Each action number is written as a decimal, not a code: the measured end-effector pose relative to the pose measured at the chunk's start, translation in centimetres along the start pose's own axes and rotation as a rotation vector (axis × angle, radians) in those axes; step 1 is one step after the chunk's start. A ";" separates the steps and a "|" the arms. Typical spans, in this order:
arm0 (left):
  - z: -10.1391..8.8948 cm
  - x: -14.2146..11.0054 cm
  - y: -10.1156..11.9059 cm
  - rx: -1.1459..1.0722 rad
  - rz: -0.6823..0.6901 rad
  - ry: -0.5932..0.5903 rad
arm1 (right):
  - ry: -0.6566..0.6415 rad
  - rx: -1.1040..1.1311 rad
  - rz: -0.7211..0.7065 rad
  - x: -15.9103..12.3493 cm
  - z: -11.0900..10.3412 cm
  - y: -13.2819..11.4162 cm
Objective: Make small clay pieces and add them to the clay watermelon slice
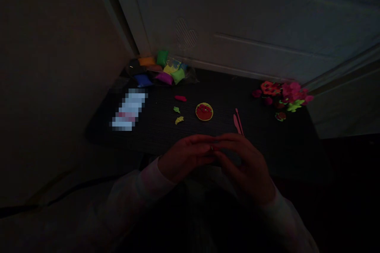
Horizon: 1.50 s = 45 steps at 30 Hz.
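Over the table's front edge, my left hand (190,152) and my right hand (247,162) meet at the fingertips. The fingers of both are pinched together around a tiny piece with a pale yellowish speck (212,148); it is too small and dark to name. Just beyond them lies a round disc of red modelling clay (204,117) with a yellow rim and red bits on top. Left of the disc are a pink clay piece (180,98), a green clay piece (177,109) and a yellow clay piece (179,120). Two pink modelling tools (237,123) lie beyond my right hand.
Several coloured clay packets (164,78) are heaped at the back left of the dark table (166,136). A blurred-out bright rectangle (130,108) lies at the left. Pink, orange and green clay shapes (292,94) cluster at the right. A pale panel (237,19) rises behind.
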<state>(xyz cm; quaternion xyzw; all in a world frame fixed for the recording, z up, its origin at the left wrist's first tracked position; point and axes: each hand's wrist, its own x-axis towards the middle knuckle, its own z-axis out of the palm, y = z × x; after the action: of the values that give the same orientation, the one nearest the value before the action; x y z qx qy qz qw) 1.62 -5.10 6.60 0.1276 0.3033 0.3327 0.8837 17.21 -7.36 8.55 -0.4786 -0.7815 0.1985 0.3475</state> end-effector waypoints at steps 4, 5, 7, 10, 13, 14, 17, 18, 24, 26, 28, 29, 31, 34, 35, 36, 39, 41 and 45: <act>0.0 0.0 -0.1 -0.002 0.023 0.023 | 0.000 0.004 -0.005 -0.1 0.0 0.0; 0.0 0.0 -0.1 0.003 0.029 0.035 | 0.001 0.004 -0.006 -0.1 0.0 0.0; 0.0 0.0 -0.1 0.018 0.040 0.060 | 0.001 0.004 -0.002 -0.1 0.0 0.0; 0.2 0.0 0.0 0.040 0.060 0.093 | 0.001 0.003 0.010 -0.1 0.0 0.0; 0.5 -0.1 0.1 0.077 0.099 0.132 | 0.008 -0.011 0.019 -0.2 0.1 0.1; 0.6 -0.2 0.1 0.097 0.115 0.144 | 0.008 -0.017 0.019 -0.2 0.1 0.1; 0.7 -0.2 0.2 0.181 0.160 0.152 | 0.006 -0.027 0.020 -0.2 0.1 0.3; 0.6 -0.2 0.2 0.224 0.175 0.152 | 0.009 -0.023 0.028 -0.2 0.1 0.5; -1.1 1.1 1.5 0.819 0.355 0.289 | 0.120 0.099 0.227 0.9 0.9 2.7; -1.7 1.9 2.1 1.156 0.539 0.330 | 0.161 0.144 0.319 1.8 1.3 3.8; -2.3 2.9 2.4 1.477 0.746 0.327 | 0.173 0.165 0.395 2.7 1.8 5.1; -2.6 3.4 2.4 1.605 0.828 0.322 | 0.173 0.161 0.423 3.1 2.0 5.6; -3.0 4.4 2.3 1.783 0.910 0.327 | 0.158 0.125 0.464 3.9 2.4 6.7; -3.3 5.4 1.8 1.918 0.897 0.363 | 0.113 0.049 0.489 4.7 2.9 8.0; -3.3 5.6 1.7 1.949 0.876 0.374 | 0.089 0.026 0.490 4.8 3.1 8.4; -3.4 5.8 1.6 1.971 0.857 0.398 | 0.065 0.004 0.488 4.8 3.2 8.7; -3.6 5.8 1.5 2.020 0.807 0.452 | 0.014 -0.067 0.467 4.8 3.5 9.2; -3.8 5.7 1.5 2.046 0.814 0.458 | 0.000 -0.103 0.459 4.8 3.5 9.3; -4.3 5.6 1.4 2.084 0.828 0.429 | -0.014 -0.128 0.479 4.9 3.4 9.2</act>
<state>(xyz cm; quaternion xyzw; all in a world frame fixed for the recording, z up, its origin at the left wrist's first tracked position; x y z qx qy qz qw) 1.54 -0.28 1.28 0.8297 0.5114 0.2000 0.1001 18.83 1.32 2.08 -0.6699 -0.6592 0.2285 0.2540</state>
